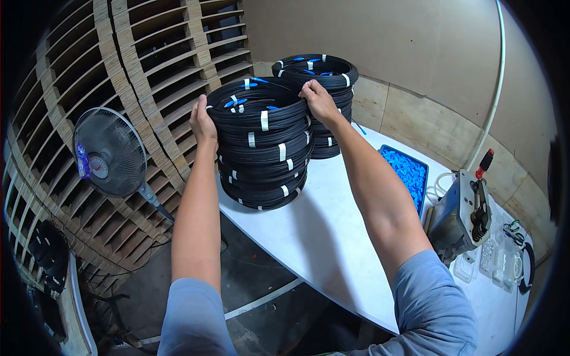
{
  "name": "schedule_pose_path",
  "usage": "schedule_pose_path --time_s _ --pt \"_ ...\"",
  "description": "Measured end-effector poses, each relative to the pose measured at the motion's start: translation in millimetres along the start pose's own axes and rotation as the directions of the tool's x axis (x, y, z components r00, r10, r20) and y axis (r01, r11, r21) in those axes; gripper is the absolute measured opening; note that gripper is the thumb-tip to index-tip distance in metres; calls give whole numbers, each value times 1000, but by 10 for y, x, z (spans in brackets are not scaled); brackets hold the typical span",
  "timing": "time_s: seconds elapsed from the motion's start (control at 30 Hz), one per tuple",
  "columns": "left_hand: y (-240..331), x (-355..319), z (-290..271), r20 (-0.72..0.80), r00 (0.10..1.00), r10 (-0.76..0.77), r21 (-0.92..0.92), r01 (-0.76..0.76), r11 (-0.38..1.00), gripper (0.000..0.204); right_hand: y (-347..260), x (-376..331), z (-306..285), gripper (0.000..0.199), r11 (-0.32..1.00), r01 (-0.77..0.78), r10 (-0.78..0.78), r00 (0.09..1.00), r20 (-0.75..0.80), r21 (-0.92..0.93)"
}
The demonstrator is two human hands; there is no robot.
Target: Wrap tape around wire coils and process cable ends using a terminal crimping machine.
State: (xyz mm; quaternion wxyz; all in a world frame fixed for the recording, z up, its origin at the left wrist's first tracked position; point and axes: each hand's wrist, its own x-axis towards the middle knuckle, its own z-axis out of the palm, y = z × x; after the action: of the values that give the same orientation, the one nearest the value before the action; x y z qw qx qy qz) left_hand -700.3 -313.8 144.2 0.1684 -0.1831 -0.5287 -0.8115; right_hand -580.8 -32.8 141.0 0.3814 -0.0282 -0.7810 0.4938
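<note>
A stack of black cable coils (264,148), bound with white tape and tipped with blue connectors, stands at the far left corner of a white table (332,237). My left hand (202,121) presses against the stack's upper left side. On the upper right rim of the top coil rests my right hand (317,99), fingers curled over it. A second stack of the same coils (332,80) stands just behind, touching the first.
A blue tray of small blue parts (407,172) lies to the right of the stacks. A grey machine with a red-tipped lever (469,213) and clear plastic boxes (502,261) stand at the right. Wooden pallets (148,65) lean at the left behind a standing fan (110,153).
</note>
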Motion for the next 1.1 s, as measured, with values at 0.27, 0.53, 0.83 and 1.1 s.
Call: schedule_pose_path --time_s 0.27,0.53,0.83,1.1 --pt "-87 72 -19 4 999 33 54 -33 998 48 -95 -46 -43 21 998 -4 3 1000 24 63" --pt "-98 74 -76 15 1000 23 -13 -23 1000 48 -312 -192 123 26 994 -93 86 989 -117 -54" --pt "-186 162 -96 18 1000 3 19 -4 1000 52 -434 -291 84 26 990 -133 129 989 -76 -49" --pt "120 -53 -81 67 995 -78 220 62 974 68 -543 -485 -46 50 907 -20 -71 977 -200 -421"
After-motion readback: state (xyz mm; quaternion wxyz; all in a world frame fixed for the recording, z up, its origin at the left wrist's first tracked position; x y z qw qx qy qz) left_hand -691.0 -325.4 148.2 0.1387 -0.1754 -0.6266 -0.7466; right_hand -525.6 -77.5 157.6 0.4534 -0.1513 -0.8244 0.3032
